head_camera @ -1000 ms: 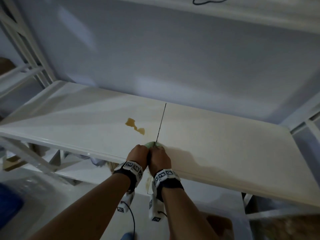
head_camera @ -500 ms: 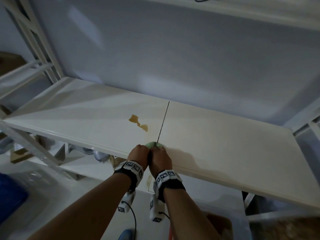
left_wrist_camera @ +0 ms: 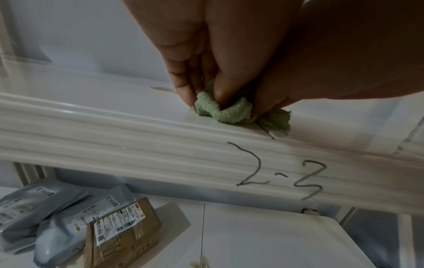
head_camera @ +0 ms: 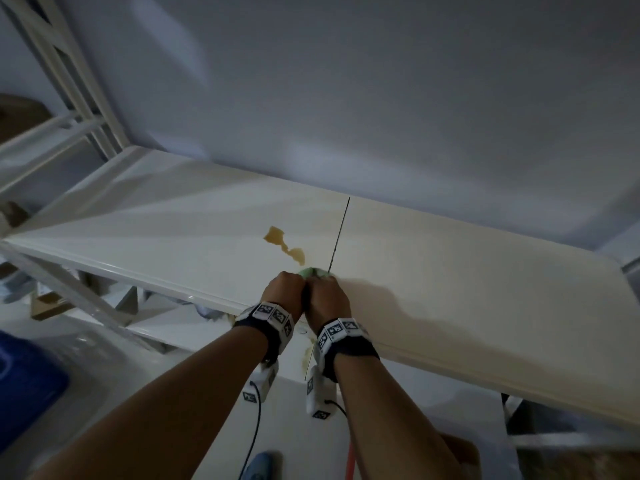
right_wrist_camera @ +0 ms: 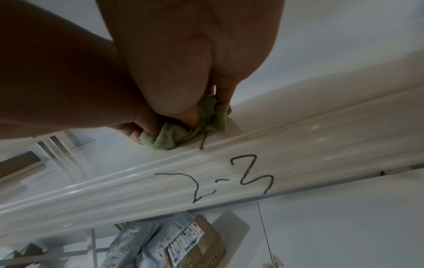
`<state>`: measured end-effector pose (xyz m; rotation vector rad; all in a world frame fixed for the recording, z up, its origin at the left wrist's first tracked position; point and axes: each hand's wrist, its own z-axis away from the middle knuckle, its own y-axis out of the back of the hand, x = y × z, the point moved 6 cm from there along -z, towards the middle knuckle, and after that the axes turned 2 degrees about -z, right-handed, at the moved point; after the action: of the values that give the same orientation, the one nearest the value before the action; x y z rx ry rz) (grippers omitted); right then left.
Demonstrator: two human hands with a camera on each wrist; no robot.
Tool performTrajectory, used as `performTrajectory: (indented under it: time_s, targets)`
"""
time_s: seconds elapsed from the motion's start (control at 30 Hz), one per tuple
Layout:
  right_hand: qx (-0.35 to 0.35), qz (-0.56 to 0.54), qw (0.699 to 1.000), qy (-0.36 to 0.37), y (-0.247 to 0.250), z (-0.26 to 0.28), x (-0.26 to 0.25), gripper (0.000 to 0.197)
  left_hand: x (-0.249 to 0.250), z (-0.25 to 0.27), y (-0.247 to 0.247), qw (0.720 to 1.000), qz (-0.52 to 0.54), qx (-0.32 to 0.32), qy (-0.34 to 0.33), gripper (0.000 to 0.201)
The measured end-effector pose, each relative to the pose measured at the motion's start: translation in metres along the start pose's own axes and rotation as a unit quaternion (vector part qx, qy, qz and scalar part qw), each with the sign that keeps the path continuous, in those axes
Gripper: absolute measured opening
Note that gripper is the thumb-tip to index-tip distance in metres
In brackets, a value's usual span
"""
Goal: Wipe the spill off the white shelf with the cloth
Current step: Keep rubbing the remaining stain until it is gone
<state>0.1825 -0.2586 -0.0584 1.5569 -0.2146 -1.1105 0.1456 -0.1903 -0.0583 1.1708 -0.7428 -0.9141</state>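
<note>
Now both hands sit together at the front edge of the white shelf (head_camera: 450, 271), and both grip one small green cloth (left_wrist_camera: 220, 110) that is bunched on the surface. The left hand (head_camera: 282, 292) pinches the left part of the cloth with curled fingers (left_wrist_camera: 183, 87); the right hand (head_camera: 327, 299) pinches the right part in the same way. The amber spill (head_camera: 284, 244) lies just beyond the cloth, a little to the left of it and farther from the person. Its long axis runs diagonally, from the near end beside the cloth toward the back left. The left hand is the nearer one, so the coming wipe probably needs a push forward and leftward along this line.
</note>
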Motion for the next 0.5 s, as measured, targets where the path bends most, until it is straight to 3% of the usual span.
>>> performTrajectory:
  time_s: [0.5]
  targets:
    - [0.036,-0.012,0.999,-0.011,0.005,-0.086,-0.007,0.027,-0.026,-0.086,0.019,0.999,-0.026,0.014,-0.015,0.025]
